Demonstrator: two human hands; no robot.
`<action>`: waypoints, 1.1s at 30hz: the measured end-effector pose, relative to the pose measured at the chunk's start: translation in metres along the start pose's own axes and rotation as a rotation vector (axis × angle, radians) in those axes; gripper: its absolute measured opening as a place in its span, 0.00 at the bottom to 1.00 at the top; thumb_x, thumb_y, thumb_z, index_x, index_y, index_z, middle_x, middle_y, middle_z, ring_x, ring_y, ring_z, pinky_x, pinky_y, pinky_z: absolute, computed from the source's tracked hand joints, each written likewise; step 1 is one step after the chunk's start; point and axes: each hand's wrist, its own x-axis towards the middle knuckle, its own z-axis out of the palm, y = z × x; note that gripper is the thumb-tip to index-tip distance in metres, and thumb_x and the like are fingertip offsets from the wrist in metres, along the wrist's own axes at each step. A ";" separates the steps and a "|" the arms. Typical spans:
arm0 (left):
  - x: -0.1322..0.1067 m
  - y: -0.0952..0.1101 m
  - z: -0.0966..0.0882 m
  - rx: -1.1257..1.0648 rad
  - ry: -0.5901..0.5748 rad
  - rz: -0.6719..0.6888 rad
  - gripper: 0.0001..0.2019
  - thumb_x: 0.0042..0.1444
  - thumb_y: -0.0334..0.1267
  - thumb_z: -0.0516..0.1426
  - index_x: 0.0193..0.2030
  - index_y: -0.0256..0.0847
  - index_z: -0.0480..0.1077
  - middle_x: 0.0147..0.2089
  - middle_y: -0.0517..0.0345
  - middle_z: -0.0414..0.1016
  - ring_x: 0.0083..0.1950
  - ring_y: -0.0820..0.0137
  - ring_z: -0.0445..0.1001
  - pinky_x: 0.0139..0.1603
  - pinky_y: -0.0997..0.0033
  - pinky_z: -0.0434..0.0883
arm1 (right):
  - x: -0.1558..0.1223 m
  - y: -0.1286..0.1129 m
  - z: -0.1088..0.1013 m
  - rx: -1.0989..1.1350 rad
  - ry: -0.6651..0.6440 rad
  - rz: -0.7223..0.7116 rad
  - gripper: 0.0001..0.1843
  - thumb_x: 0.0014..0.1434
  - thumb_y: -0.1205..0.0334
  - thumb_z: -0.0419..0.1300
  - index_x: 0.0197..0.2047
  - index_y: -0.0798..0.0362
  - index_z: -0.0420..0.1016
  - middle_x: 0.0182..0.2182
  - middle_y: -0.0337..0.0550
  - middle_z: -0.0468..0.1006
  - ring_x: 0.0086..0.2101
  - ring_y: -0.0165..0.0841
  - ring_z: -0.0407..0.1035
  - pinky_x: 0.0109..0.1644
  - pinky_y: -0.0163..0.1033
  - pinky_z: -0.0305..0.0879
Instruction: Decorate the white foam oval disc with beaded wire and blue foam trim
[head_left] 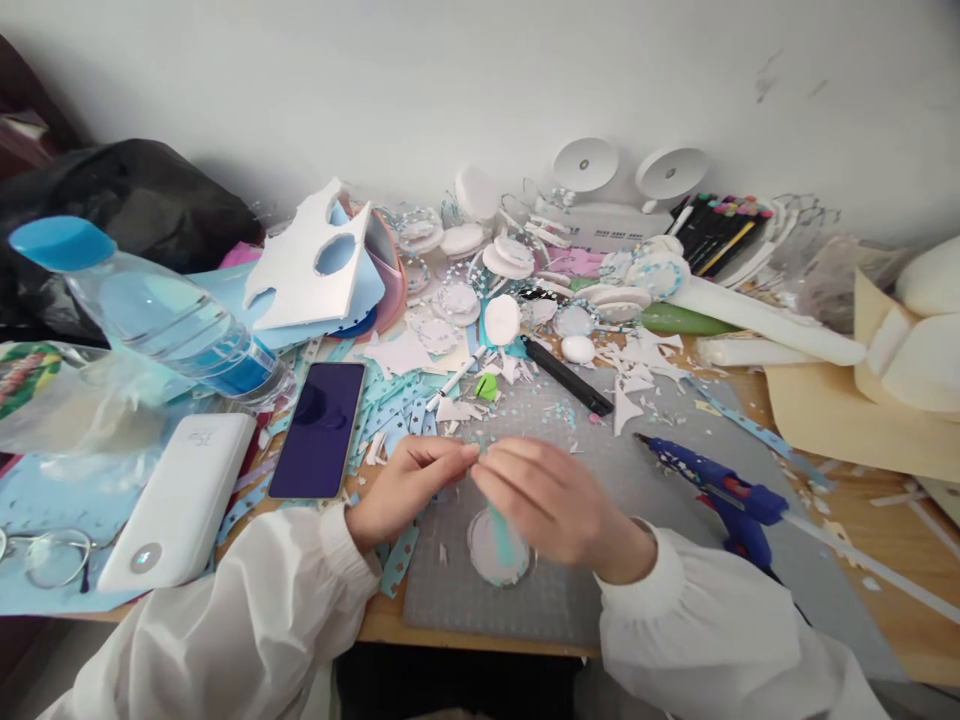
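Observation:
Both hands meet over a grey cutting mat (600,480). My left hand (405,487) pinches the top end of a thin light-blue paper strip (501,535). My right hand (551,505), blurred by motion, has its fingers curled beside that same strip. Just below the hands, a round white foam disc (496,555) lies on the mat with the strip hanging over it. I wear white sleeves.
A blue glue gun (724,490) lies to the right. To the left are a phone (319,428), a white power bank (180,500), a water bottle (157,315) and glasses (49,555). Paper scraps, a black knife (566,375), foam discs and markers (716,230) crowd the back.

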 end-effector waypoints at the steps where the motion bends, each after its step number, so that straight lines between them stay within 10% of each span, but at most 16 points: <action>1: 0.000 0.001 0.000 0.072 -0.012 0.045 0.22 0.63 0.46 0.56 0.22 0.35 0.72 0.21 0.63 0.60 0.25 0.75 0.57 0.28 0.74 0.58 | -0.005 0.004 -0.002 0.050 0.058 0.081 0.10 0.65 0.74 0.53 0.46 0.61 0.74 0.37 0.52 0.82 0.41 0.38 0.76 0.47 0.43 0.76; 11: 0.003 -0.007 -0.004 0.696 -0.322 0.423 0.13 0.63 0.27 0.52 0.49 0.36 0.75 0.39 0.50 0.74 0.42 0.67 0.71 0.45 0.69 0.68 | -0.055 0.020 0.001 0.422 0.540 1.053 0.02 0.61 0.65 0.62 0.38 0.51 0.72 0.29 0.41 0.80 0.26 0.32 0.76 0.31 0.38 0.76; 26: 0.004 0.001 -0.006 0.882 -0.516 0.415 0.15 0.60 0.45 0.60 0.51 0.42 0.72 0.47 0.49 0.71 0.47 0.60 0.67 0.50 0.60 0.62 | -0.048 0.016 0.000 0.492 0.538 1.082 0.03 0.60 0.63 0.63 0.36 0.51 0.72 0.30 0.40 0.78 0.26 0.30 0.75 0.32 0.37 0.75; 33: 0.001 0.006 -0.002 0.614 -0.449 0.364 0.07 0.61 0.36 0.60 0.46 0.40 0.69 0.49 0.50 0.73 0.52 0.63 0.70 0.56 0.62 0.66 | -0.045 0.014 -0.002 0.540 0.560 1.072 0.04 0.61 0.61 0.63 0.36 0.51 0.72 0.29 0.39 0.78 0.25 0.30 0.75 0.31 0.38 0.75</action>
